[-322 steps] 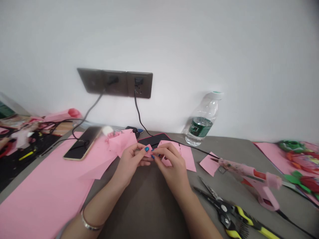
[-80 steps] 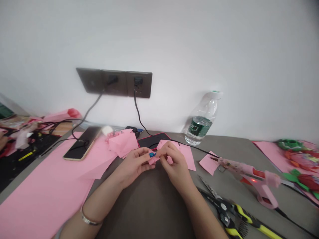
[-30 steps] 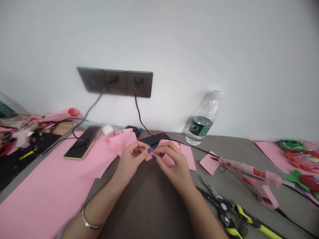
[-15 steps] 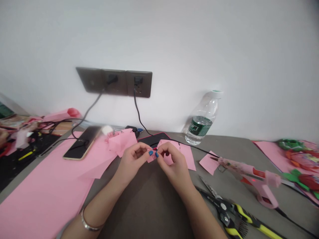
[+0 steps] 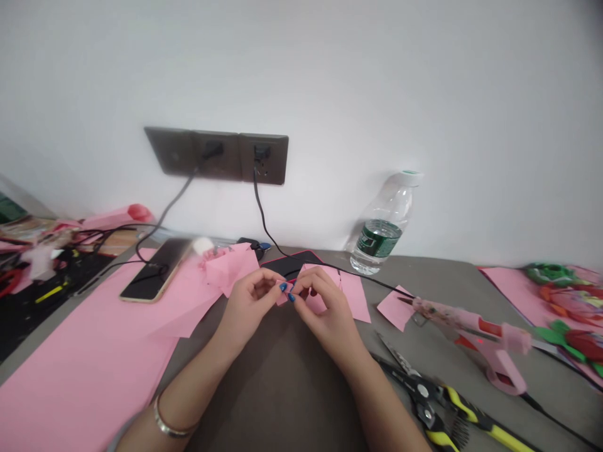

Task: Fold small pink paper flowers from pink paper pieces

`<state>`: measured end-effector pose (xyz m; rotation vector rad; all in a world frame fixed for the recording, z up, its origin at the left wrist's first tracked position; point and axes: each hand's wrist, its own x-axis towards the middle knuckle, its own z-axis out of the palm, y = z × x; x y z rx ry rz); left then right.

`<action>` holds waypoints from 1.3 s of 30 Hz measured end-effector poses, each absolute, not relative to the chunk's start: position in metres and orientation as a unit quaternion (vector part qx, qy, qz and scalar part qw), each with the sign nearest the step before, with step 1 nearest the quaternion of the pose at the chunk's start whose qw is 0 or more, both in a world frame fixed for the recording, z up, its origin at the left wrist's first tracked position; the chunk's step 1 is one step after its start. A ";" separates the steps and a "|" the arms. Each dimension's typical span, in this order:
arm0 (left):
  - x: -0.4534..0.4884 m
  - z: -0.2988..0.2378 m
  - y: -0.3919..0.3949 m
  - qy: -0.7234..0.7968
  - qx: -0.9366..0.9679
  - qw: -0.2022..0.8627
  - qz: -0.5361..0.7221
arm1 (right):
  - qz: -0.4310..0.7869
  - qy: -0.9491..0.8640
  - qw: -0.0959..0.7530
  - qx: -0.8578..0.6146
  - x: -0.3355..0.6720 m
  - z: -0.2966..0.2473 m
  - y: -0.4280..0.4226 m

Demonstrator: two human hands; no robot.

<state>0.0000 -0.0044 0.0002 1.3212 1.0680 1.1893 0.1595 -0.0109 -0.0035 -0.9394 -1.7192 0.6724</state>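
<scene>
A small piece of pink paper [image 5: 281, 300] is pinched between the fingertips of both hands above the grey table. My left hand [image 5: 252, 301] is closed on it, thumb against forefinger. From the other side my right hand [image 5: 327, 304] grips the paper too, its thumb tip close to the left thumb. The fingers cover much of the piece, so its full shape is hidden. Beyond my right hand lie larger cut pink sheets [image 5: 355, 295]. A folded pink paper [image 5: 232, 267] sits just past my left hand.
Large pink sheets [image 5: 94, 364] cover the left side, with a phone [image 5: 157, 270] on top. At right lie a pink glue gun [image 5: 490, 342], yellow-black pliers and scissors [image 5: 424, 395], and a pink paper square [image 5: 396, 307]. A water bottle [image 5: 381, 229] leans on the wall. A cable [image 5: 261, 213] crosses behind.
My right thumb and fingertips have shifted slightly left and down along the small pink paper, closer to the left thumb. The left hand has hardly moved.
</scene>
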 end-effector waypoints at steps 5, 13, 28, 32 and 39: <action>0.001 0.001 -0.005 0.447 0.545 0.511 0.492 | 0.297 -0.697 0.510 -0.408 0.160 -0.003 -0.011; 0.002 0.003 -0.007 0.421 0.541 0.545 0.483 | 0.336 -0.649 0.534 -0.424 0.159 -0.009 -0.009; 0.004 0.006 -0.007 0.443 0.522 0.542 0.487 | 0.431 -0.570 0.564 -0.414 0.158 -0.013 -0.008; 0.003 0.005 -0.007 0.440 0.528 0.536 0.490 | 0.450 -0.570 0.548 -0.414 0.158 -0.010 -0.009; 0.002 0.004 -0.007 0.441 0.532 0.537 0.484 | 0.500 -0.552 0.536 -0.398 0.156 -0.011 -0.008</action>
